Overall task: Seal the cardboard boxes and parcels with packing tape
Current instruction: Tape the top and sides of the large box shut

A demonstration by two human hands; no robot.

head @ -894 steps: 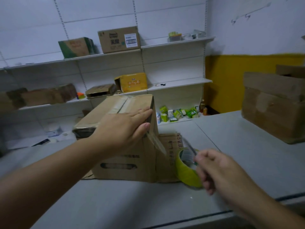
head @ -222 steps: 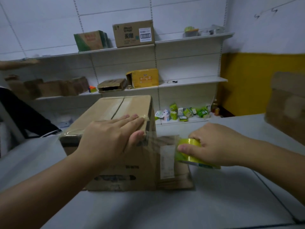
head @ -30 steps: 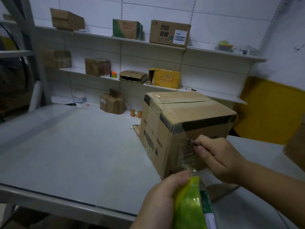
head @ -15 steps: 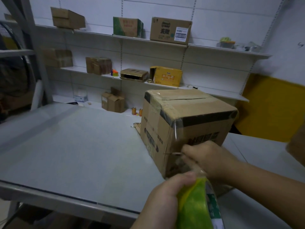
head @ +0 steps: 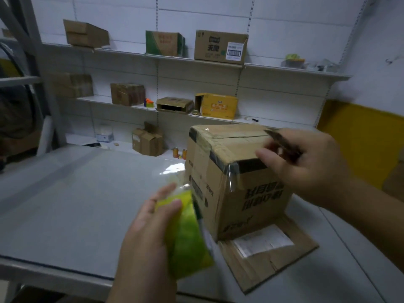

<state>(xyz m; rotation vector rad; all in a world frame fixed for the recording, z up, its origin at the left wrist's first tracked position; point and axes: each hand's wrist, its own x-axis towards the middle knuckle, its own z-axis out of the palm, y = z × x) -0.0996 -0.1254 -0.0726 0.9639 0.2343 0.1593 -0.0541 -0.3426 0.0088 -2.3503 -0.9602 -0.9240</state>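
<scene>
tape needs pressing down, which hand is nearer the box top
Right. The right hand, pinching a dark tool, is at the near edge of the box top; the left hand, gripping the roll, is lower, beside it.

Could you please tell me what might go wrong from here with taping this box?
1. The tape end at the box's front corner hangs unpressed, so it may wrinkle or lift.
2. The right hand pinches a small dark tool, blurred, over the box top. It could nick the tape or the box.
3. The box stands on flat cardboard, so pressing the tape down might make it slide.
</scene>
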